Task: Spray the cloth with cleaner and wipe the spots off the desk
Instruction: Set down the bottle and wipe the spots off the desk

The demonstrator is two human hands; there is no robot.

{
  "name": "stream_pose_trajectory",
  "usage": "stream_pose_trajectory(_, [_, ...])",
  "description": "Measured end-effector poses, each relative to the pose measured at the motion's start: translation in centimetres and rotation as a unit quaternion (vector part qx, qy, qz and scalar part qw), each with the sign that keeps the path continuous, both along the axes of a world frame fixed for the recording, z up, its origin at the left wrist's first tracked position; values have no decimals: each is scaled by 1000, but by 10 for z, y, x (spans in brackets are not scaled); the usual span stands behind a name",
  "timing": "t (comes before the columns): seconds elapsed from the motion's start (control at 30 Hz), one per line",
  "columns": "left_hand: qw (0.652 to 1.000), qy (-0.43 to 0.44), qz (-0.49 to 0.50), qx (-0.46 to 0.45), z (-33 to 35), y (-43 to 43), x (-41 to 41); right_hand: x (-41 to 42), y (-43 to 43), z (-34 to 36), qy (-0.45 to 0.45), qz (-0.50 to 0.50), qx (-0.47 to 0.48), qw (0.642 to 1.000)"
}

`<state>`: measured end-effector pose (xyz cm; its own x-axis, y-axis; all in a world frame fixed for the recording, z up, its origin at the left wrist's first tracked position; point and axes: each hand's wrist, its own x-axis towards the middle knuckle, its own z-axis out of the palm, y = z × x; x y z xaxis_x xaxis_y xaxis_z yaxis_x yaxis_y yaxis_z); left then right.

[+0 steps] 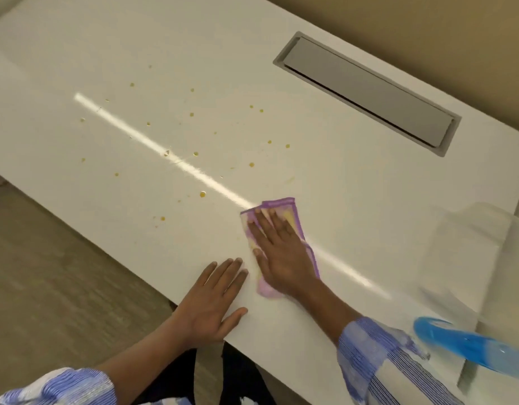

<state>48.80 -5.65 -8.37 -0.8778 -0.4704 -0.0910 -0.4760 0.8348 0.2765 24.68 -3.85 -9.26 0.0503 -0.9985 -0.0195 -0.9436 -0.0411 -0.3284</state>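
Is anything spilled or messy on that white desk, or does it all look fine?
Yes. Small yellowish-brown spots are scattered over the desk, mostly beyond and left of the cloth under the right hand. A faint smear sits just past the cloth.

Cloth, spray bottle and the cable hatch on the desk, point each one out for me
cloth [291,213]: head view, on its yellow patch beyond the fingertips.
spray bottle [456,344]: head view, on its blue body at lower right.
cable hatch [366,92]: head view, on the middle of its grey lid.
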Motion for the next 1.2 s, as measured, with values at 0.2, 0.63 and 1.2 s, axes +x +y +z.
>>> stream_pose_trajectory(0.2, [995, -39, 93, -15, -1, -13, 43, -77, -33, 0, 48, -99, 2, 994])
stream_pose_trajectory(0.63, [994, -58, 95, -17, 2, -12, 43, -10, 8, -3, 18, 172, -7, 985])
stream_pose_trajectory(1.2, [994, -17, 106, -26, 1, -12, 42, 36, 25, 9, -8, 155, 27, 987])
